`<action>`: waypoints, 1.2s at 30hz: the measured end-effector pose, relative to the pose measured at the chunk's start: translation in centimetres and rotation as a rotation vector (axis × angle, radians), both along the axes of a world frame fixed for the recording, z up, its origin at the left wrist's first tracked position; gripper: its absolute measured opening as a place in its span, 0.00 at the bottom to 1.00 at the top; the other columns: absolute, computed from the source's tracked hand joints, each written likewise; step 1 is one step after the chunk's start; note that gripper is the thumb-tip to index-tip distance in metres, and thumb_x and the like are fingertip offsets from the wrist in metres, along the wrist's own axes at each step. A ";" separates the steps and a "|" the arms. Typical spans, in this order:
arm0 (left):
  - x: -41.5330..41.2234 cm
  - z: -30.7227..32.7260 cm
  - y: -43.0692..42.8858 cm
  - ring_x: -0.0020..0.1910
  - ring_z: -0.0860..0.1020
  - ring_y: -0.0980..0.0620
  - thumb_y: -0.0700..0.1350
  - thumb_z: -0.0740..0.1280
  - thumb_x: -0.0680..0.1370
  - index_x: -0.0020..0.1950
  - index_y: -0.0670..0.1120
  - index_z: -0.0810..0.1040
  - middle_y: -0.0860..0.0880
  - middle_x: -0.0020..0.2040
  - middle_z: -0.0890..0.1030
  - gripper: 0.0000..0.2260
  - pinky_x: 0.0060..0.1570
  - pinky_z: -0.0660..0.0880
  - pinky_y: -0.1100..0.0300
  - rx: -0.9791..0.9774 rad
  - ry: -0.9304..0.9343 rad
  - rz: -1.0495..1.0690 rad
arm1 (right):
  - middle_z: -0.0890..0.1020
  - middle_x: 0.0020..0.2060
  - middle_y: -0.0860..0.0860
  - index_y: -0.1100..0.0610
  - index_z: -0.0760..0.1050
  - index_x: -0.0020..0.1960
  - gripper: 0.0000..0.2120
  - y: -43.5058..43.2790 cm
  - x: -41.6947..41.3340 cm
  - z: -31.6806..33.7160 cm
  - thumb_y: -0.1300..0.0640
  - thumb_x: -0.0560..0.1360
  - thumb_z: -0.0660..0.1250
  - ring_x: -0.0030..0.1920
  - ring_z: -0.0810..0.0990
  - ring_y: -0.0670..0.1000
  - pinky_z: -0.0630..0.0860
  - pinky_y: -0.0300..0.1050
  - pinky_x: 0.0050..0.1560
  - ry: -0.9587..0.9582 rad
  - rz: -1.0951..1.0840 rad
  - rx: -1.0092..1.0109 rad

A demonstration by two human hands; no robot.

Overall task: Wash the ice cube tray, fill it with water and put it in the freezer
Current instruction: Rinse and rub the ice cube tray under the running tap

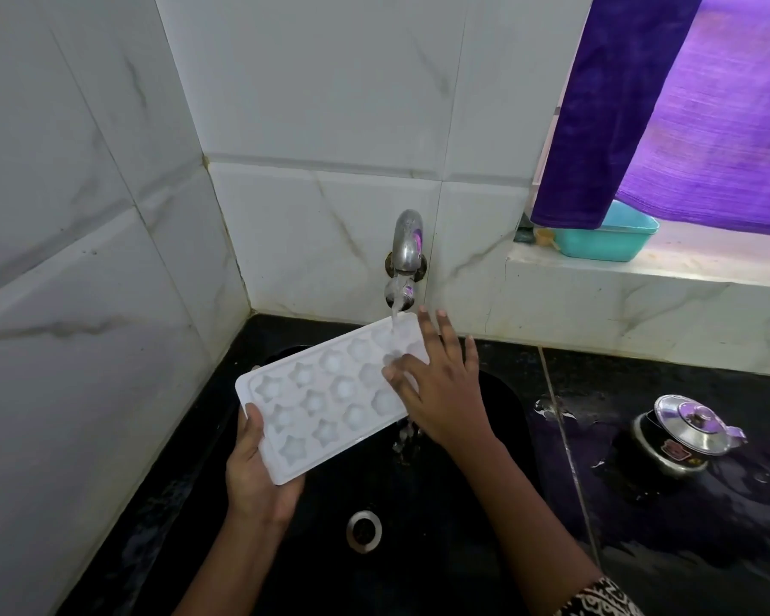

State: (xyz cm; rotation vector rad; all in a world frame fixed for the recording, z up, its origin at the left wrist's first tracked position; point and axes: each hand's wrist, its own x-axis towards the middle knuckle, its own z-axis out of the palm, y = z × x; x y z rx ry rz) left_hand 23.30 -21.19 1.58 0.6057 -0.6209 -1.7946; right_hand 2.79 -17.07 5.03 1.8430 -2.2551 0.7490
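Left hand (255,475) grips one ice cube tray (325,395), right hand (446,393) spread on it.

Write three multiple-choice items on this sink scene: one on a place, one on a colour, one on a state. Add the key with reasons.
1. Where does the steel pot with a lid stand?
A. On the black counter right of the black sink
B. In the sink
C. On the floor

2. What colour is the plastic tub on the window ledge?
A. Red
B. Teal
C. Yellow

3. What is the metal wall tap doing?
A. Nothing; it is off
B. Running onto the white plastic ice cube tray with star-shaped cells
C. Dripping onto the pot

Key: 1 A, the pot sits on the counter beside the sink; 2 B, the tub is plainly teal; 3 B, a stream lands on the tray's far end.
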 end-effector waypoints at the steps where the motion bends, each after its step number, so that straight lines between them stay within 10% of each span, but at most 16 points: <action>1: -0.1 -0.1 0.2 0.69 0.73 0.41 0.56 0.57 0.79 0.77 0.49 0.63 0.42 0.72 0.72 0.26 0.54 0.79 0.47 0.009 0.004 -0.004 | 0.53 0.77 0.50 0.47 0.78 0.54 0.22 -0.1 0.4 0.1 0.36 0.77 0.51 0.77 0.47 0.51 0.49 0.63 0.72 0.013 -0.020 -0.027; 36: -0.5 0.6 -0.6 0.69 0.72 0.41 0.56 0.58 0.78 0.77 0.48 0.62 0.42 0.72 0.71 0.28 0.54 0.79 0.48 0.053 0.039 0.022 | 0.44 0.77 0.48 0.45 0.69 0.67 0.26 0.0 1.1 -0.1 0.33 0.76 0.49 0.75 0.34 0.46 0.39 0.59 0.72 -0.061 0.008 0.045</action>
